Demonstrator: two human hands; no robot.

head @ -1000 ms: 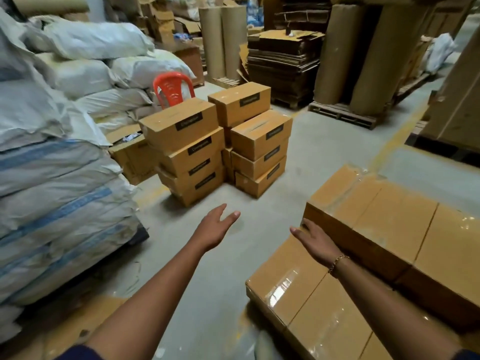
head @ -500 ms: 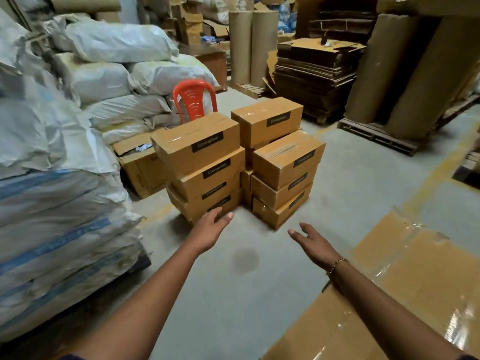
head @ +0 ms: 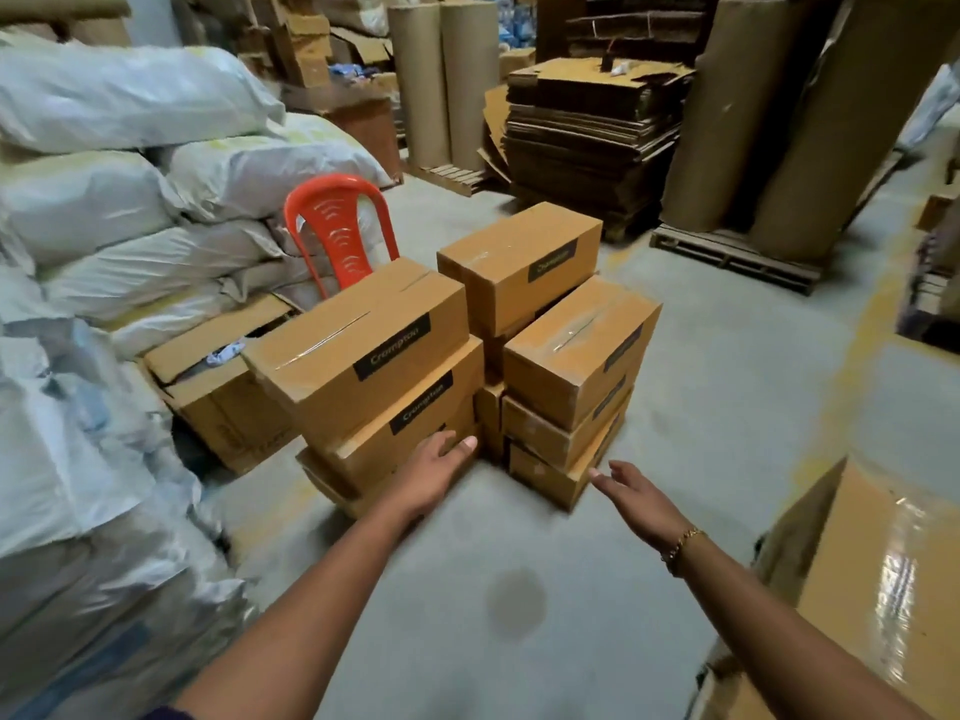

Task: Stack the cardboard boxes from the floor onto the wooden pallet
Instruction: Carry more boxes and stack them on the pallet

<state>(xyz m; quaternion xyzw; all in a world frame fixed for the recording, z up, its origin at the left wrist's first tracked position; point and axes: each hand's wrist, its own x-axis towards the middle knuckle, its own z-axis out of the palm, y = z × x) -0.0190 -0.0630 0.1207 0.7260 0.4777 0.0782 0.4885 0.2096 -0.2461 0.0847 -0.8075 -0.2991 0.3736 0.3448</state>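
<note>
Several brown cardboard boxes with black labels stand in three piles on the concrete floor. The left pile is topped by a tilted box (head: 358, 345), the right pile by another box (head: 576, 350), and a rear box (head: 519, 257) sits behind them. My left hand (head: 436, 472) is open, its fingers touching the lower front of the left pile. Open and empty, my right hand (head: 636, 498) hovers just in front of the right pile's bottom box (head: 550, 478). At the right edge are glossy taped boxes (head: 883, 574), stacked; the pallet beneath them is hidden.
Piled white sacks (head: 104, 283) wall the left side. An orange plastic chair (head: 337, 231) and an open carton (head: 218, 387) stand behind the left pile. Flattened cardboard (head: 587, 132), tall paper rolls (head: 779, 122) and a wooden pallet (head: 737, 257) fill the back.
I have moved away from the taped boxes on the right and closer to the floor piles. Both hands reached forward; the left now touches the left pile.
</note>
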